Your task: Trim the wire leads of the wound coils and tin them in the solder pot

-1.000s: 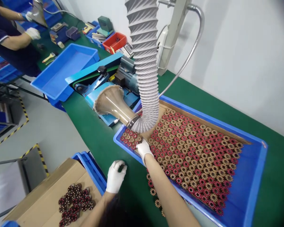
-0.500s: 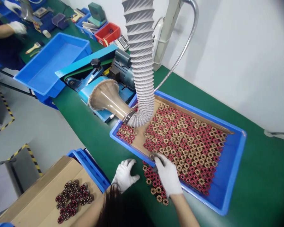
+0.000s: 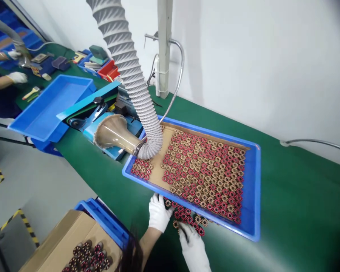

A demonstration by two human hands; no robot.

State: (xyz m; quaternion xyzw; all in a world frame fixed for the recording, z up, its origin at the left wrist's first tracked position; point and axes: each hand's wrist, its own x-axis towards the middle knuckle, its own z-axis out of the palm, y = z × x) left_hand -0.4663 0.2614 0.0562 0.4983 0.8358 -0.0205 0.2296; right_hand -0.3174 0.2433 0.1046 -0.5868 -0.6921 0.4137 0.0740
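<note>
My left hand (image 3: pixel 158 212), in a white glove, is beside the left end of a loose group of toothed rings (image 3: pixel 184 213), red and tan, on the green table. Its fingers are outstretched and the thumb is apart, touching the group's edge. My right hand (image 3: pixel 193 245), gloved too, is at the near side of the group. Its fingers curl down onto a ring there; the fingertips are partly hidden. Just beyond both hands stands a blue tray (image 3: pixel 257 196), holding many similar rings laid flat on cardboard.
A ribbed hose (image 3: pixel 130 68) with a funnel (image 3: pixel 116 134) hangs over the tray's left end, beside a blue belt machine (image 3: pixel 87 113). At lower left, a cardboard-lined box (image 3: pixel 59 234) holds dark ring stacks (image 3: pixel 87 257). A co-worker's gloved hand (image 3: pixel 17 78) shows at far left.
My right hand has moved from the tray's near rim down to the loose rings. My left hand has come right, against them. The view has shifted to the right.
</note>
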